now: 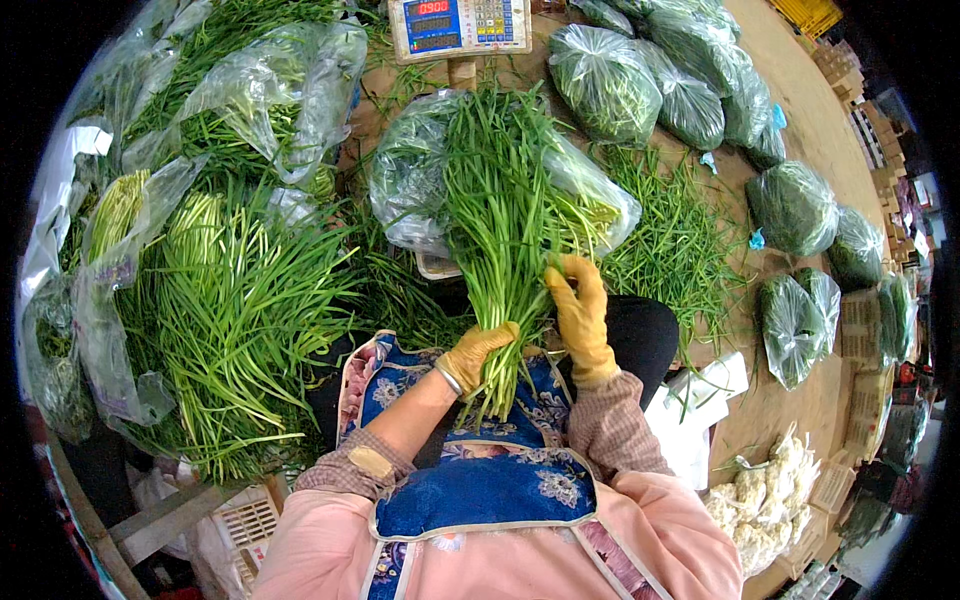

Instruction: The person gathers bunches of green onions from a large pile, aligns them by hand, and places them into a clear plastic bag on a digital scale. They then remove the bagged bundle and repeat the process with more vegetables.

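My left hand (477, 355), in a yellow rubber glove, grips the pale stem ends of a bunch of garlic chives (499, 217) above my lap. The green leaves point away from me, over a clear plastic bag (409, 176) of greens on the scale. At the right edge of the bunch is my right hand (581, 307), also gloved, with thumb and forefinger brought together near some leaves; whether they pinch a leaf cannot be told. A large heap of loose chives (240, 315) lies to the left.
A digital scale display (463, 28) stands at the top centre. Tied bags of greens (606, 84) line the upper right. Loose leaves (667, 240) cover the board right of the scale. White plastic bags (686, 420) lie beside my right leg, and pale bulbs in netting (769, 502) sit lower right.
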A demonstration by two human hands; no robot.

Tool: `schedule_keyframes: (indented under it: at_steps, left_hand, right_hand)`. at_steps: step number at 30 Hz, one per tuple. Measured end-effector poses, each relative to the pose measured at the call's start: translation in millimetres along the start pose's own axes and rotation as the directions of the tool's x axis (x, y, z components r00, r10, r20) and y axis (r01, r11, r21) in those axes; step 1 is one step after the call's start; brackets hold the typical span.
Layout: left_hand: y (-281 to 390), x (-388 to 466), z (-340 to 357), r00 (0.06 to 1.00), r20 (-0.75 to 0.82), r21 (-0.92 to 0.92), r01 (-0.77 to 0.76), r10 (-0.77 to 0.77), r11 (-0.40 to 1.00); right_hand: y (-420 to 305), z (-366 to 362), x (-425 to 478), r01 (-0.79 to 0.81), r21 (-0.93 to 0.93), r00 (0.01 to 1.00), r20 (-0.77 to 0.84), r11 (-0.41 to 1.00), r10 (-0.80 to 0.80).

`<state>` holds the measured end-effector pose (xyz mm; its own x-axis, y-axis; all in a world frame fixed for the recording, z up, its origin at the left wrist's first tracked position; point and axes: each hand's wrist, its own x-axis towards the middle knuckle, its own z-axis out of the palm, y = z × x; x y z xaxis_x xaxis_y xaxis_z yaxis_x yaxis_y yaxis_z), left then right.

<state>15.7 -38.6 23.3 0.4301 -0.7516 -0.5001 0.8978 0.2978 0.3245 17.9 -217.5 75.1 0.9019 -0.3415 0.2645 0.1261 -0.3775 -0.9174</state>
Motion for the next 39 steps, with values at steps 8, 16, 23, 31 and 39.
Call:
schedule_keyframes:
  at_steps: [8, 16, 23, 31, 39]
  left_hand:
    - [-2.0, 4.1, 5.1, 0.982, 0.184, -0.176, 0.077, -0.044, 0.981]
    - [1.0, -6.0, 32.9, 0.989, -0.068, 0.041, -0.132, 0.134, 0.990]
    - [-7.2, 0.3, 15.7, 0.997, -0.042, 0.011, -0.072, 0.072, 0.997]
    - [-15.6, 6.6, 12.0, 0.996, -0.083, -0.063, -0.036, 0.030, 0.997]
    - [-22.6, 14.6, 17.0, 0.995, -0.043, 0.014, -0.085, 0.086, 0.996]
  right_hand:
    - [-3.3, -16.1, -4.8, -0.338, 0.753, 0.878, 0.036, 0.564, 0.477]
    - [-0.8, -13.2, -10.6, 0.217, -0.297, 0.963, -0.089, 0.930, -0.253]
    - [12.7, -41.5, 14.0, -0.275, 0.743, 0.877, -0.066, 0.610, 0.476]
    - [-32.2, -88.0, 32.0, -0.115, 0.653, 0.898, -0.253, 0.748, 0.359]
    - [76.6, -278.7, 74.1, -0.142, -0.731, 0.903, -0.372, 0.667, -0.216]
